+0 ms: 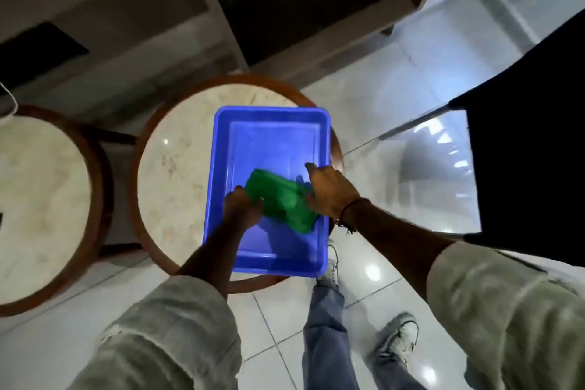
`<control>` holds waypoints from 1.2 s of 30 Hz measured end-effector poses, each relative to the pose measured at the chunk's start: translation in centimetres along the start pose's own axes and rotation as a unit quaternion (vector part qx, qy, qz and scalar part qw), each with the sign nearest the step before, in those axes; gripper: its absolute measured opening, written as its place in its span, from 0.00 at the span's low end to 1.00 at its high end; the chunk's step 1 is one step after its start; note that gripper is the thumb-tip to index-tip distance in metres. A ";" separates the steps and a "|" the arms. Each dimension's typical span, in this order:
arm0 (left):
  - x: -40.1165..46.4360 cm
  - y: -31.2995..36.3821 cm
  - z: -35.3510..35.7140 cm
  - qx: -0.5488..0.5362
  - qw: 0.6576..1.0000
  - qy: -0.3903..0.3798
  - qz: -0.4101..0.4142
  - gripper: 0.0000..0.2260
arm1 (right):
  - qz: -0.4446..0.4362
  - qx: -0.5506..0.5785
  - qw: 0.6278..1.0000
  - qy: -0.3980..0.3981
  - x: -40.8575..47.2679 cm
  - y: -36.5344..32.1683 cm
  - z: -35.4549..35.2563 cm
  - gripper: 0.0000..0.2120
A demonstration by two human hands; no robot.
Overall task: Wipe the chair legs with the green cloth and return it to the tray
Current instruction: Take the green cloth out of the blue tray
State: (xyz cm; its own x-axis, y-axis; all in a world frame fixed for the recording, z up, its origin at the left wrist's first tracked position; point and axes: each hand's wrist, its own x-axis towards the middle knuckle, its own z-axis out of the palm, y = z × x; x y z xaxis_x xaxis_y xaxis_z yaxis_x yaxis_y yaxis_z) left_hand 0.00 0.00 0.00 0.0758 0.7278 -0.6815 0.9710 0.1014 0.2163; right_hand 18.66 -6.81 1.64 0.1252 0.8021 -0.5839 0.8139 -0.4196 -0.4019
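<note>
Both hands cover the green cloth's (pixel 281 199) ends; their grip is unclear.

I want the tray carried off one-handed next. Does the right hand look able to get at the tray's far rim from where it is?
Probably yes. The right hand is over the blue tray on the green cloth, one finger pointing toward the far rim. Nothing lies in the bare tray floor between them.

Two round marble-topped tables (pixel 177 168) (pixel 38 199) with wooden rims, glossy white floor tiles (pixel 373 282)
</note>
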 end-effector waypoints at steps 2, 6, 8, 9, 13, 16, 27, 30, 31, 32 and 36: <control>2.1 -0.4 0.8 0.002 1.000 0.012 0.003 0.17 | -0.003 -0.009 1.000 -0.014 2.4 -0.8 1.7 0.25; 5.6 -1.2 2.6 -0.014 1.000 0.019 0.007 0.21 | -0.003 -0.056 0.997 -0.052 4.9 -1.5 5.2 0.27; 6.5 -1.8 3.4 0.016 1.000 0.012 0.020 0.21 | -0.003 -0.089 0.994 -0.065 5.4 -1.3 6.7 0.28; 6.9 -2.1 3.8 0.030 0.999 0.014 0.022 0.22 | -0.002 -0.099 0.993 -0.067 5.6 -1.2 7.3 0.28; 8.2 -3.3 4.1 0.023 0.999 0.016 0.039 0.21 | 0.039 -0.022 0.995 -0.088 6.4 -1.0 8.5 0.36; 7.9 -3.2 2.8 -0.015 0.998 -0.022 0.048 0.20 | 0.078 0.070 0.986 -0.132 6.8 -1.0 8.0 0.35; -3.2 5.3 -1.8 -0.279 0.943 -0.134 0.121 0.23 | 0.217 0.371 0.900 -0.076 -3.8 4.1 -0.2 0.19; -8.2 11.4 0.4 -0.181 0.944 -0.190 0.201 0.21 | 0.315 0.480 0.818 0.006 -10.4 8.8 -1.3 0.23; -9.6 13.0 1.4 -0.148 0.941 -0.202 0.230 0.20 | 0.342 0.517 0.784 0.029 -12.3 10.2 -1.1 0.25; -11.2 14.9 2.8 -0.124 0.933 -0.219 0.256 0.19 | 0.364 0.553 0.747 0.054 -14.5 12.1 -0.8 0.25; -17.2 20.8 8.9 -0.062 0.920 -0.248 0.297 0.19 | 0.380 0.656 0.646 0.094 -23.2 18.8 1.3 0.24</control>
State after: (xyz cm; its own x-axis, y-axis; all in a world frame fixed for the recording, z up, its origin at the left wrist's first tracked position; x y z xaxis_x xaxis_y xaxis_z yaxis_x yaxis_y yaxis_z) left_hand 20.89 -16.46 10.03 0.7080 0.2845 -0.6464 0.6947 -0.1154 0.7100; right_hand 30.27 -33.89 6.75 0.3733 0.1387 -0.9173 -0.6877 -0.6223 -0.3739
